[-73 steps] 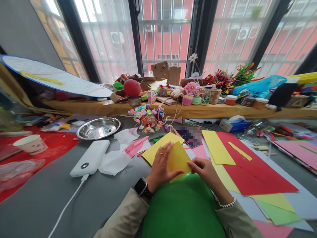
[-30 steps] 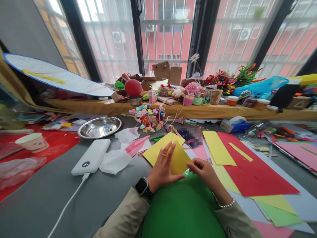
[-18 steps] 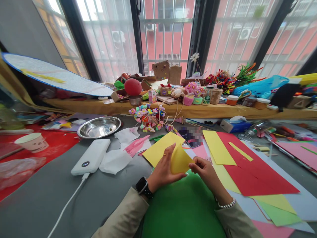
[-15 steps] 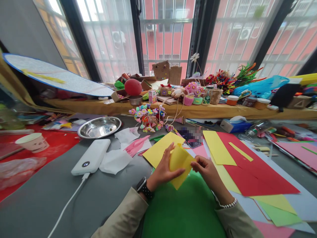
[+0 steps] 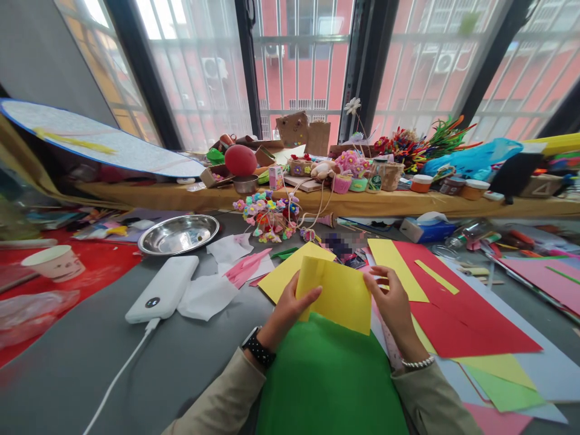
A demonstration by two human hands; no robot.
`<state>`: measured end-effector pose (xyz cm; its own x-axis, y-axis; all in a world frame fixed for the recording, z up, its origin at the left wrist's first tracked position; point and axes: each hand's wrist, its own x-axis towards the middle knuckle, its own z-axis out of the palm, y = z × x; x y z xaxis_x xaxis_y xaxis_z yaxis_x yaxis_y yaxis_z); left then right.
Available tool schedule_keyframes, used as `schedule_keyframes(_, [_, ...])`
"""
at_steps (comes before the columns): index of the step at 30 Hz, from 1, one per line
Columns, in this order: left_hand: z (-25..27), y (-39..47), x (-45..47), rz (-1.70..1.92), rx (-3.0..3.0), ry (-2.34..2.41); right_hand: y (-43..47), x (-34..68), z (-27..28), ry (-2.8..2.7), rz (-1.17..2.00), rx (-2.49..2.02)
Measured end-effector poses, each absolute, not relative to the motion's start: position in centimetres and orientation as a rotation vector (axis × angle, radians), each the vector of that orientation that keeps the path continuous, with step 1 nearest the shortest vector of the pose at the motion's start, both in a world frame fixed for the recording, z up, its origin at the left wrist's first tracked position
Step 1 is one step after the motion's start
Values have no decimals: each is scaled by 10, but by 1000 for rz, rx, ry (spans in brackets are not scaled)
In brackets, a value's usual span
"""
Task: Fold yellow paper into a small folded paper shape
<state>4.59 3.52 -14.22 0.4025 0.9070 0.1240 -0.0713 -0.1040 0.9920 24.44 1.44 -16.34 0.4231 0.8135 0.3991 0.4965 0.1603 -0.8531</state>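
Observation:
A piece of yellow paper [image 5: 339, 296] is held up between my hands, its face toward me. My left hand [image 5: 292, 305] grips its left edge, thumb in front and fingers behind. At the upper right edge, my right hand [image 5: 390, 297] pinches the paper with thumb and fingertips. Below the hands lies a large green sheet [image 5: 335, 380]. Another yellow sheet [image 5: 283, 275] rests on the table behind my left hand.
A white power bank [image 5: 165, 287] with a cable lies to the left, near a metal plate [image 5: 151, 241] and white tissues [image 5: 208, 298]. Red paper [image 5: 471, 326] and a yellow strip [image 5: 435, 277] are on the right. Pipe-cleaner flowers [image 5: 267, 211] stand behind.
The yellow paper was curled and slanted between my hands; now it is opened out flatter and wider. My right hand has moved up and to the right.

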Motion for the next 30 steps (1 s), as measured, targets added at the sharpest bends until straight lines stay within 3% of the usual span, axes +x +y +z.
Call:
schedule_keyframes(3, [-142,32,49,1066,1731,777,21,238,-152,-1485,-107,-1491])
schedule_keyframes(6, [-143,29,52,1114,2021,761,26,226,-134,-1698,-317,-1473])
schedule_keyframes(13, [-141,30,48,1065,2418,779,33,204,-108,-1845,-16,-1330])
schedule_keyframes(23, [-97,18,50,1087,2330,1139,29,202,-97,-1831,-428,-1552])
schedule_keyframes(30, [-69,28,67,775,2614,1603,27,194,-87,-1854,-415,-1471])
